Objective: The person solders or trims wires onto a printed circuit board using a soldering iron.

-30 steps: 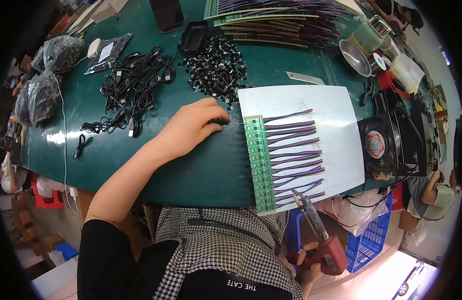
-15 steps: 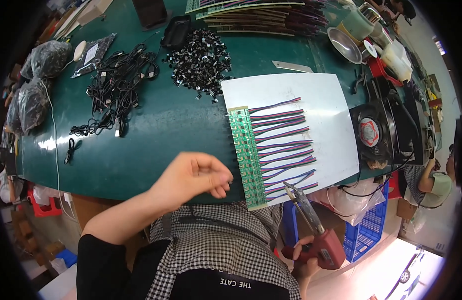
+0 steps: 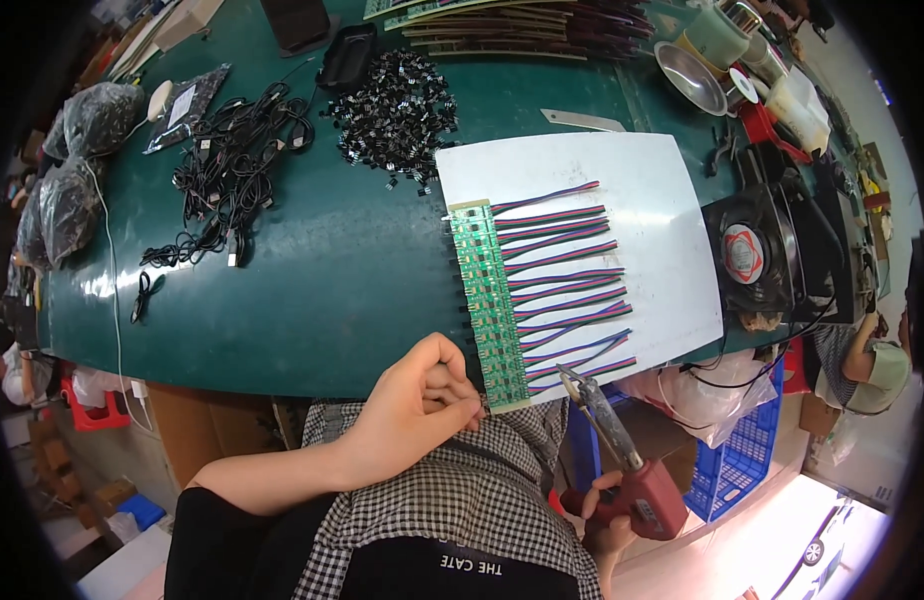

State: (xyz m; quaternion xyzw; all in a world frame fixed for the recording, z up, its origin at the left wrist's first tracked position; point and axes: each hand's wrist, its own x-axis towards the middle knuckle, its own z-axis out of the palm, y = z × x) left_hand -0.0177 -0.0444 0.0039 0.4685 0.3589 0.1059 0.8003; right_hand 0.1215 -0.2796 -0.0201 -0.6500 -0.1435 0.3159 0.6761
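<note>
A long green circuit board strip (image 3: 487, 300) lies on a white sheet (image 3: 622, 200) on the dark green table (image 3: 332, 290), with several multicoloured wire bundles (image 3: 567, 280) fanning off its right side. My left hand (image 3: 422, 400) is curled at the table's near edge, fingertips pinched next to the near end of the strip; whether something small sits between them I cannot tell. My right hand (image 3: 607, 510) holds a red-handled soldering gun (image 3: 632, 470) below the table edge, its tip up by the nearest wires.
A heap of small black parts (image 3: 397, 115) and tangled black cables (image 3: 232, 170) lie at the far left. A black fan (image 3: 747, 255) sits to the right of the sheet. Cups and a metal bowl (image 3: 687, 75) stand at the far right. Another person (image 3: 862, 360) sits at right.
My left hand has pulled back from the black parts to the near end of the strip, fingers now curled. The soldering gun stays held low on the right.
</note>
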